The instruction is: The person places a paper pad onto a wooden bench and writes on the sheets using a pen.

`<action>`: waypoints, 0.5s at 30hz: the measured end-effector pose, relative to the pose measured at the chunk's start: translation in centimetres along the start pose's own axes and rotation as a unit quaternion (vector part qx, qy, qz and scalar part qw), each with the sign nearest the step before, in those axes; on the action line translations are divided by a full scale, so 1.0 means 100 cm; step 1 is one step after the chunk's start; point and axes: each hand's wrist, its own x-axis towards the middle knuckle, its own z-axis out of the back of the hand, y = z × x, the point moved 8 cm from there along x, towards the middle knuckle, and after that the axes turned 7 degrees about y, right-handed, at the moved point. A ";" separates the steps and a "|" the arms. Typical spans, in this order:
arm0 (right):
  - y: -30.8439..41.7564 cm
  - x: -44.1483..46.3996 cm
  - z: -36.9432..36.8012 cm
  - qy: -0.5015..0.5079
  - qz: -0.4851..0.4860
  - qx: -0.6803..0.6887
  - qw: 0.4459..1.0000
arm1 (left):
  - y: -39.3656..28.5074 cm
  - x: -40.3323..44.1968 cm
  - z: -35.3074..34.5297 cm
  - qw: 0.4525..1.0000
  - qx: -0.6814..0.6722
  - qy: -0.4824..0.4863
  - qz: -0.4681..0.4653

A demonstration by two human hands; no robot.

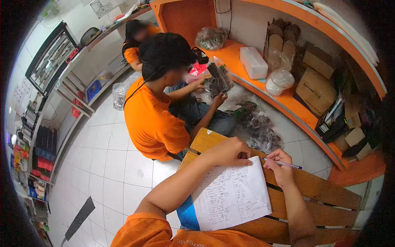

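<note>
A white sheet of paper point(232, 195) covered in handwritten lists lies on a slatted wooden table in front of me, with a blue cover or folder point(187, 214) showing under its left side. My left hand point(231, 152) rests at the paper's top edge, fingers curled in and thumb against the sheet. Between the fingers of my right hand point(280, 166) is a pen point(286, 164), held just beyond the paper's upper right side. The pen's tip is apart from the writing.
A person in an orange shirt point(150, 119) sits ahead, handling a clear bag of dark items point(218, 80); another person point(133, 53) is behind. More plastic bags point(263, 129) lie on the floor. An orange shelf point(263, 92) holds a white container point(253, 62) and cardboard boxes point(314, 91).
</note>
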 end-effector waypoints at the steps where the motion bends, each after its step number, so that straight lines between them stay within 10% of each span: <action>1: 0.000 0.000 0.000 0.001 0.000 0.001 1.000 | 0.000 0.000 0.000 1.000 0.005 -0.004 -0.005; 15: -0.001 0.000 0.000 0.002 -0.011 0.007 1.000 | 0.003 0.000 -0.002 1.000 -0.009 0.013 0.013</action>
